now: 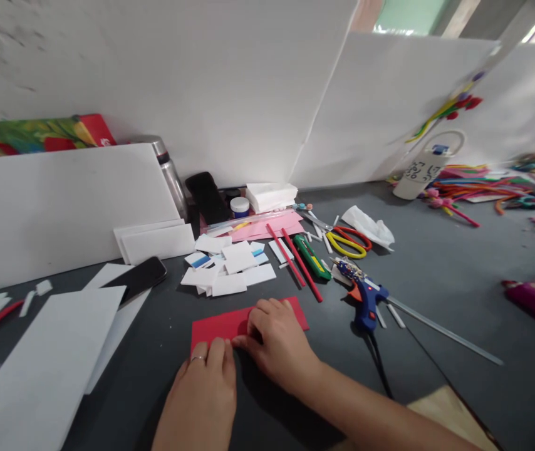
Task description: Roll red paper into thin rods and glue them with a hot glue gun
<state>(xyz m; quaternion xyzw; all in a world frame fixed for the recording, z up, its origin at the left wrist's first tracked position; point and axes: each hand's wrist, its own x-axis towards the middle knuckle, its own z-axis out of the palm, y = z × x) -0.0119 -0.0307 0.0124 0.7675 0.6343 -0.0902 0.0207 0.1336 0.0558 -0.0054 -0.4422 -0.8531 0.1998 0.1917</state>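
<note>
A strip of red paper (218, 324) lies on the dark table in front of me, its long side running left to right. My left hand (204, 391), with a ring on one finger, has its fingers together over the near left edge of the strip; its thumb is hidden. On the right part of the paper, the curled fingers of my right hand (279, 338) press down, with the thumb at the near edge. Both hands grip the paper along this edge. Just beyond it are white card pieces (230, 266) and two red sticks (290, 260).
A blue glue gun (368, 300) with a long glue stick (443, 331) lies to the right. Scissors (348, 243) and a green cutter knife (312, 257) are behind. White boards (46, 357) and a phone (143, 275) lie left. A white bottle (420, 174) stands at the back right.
</note>
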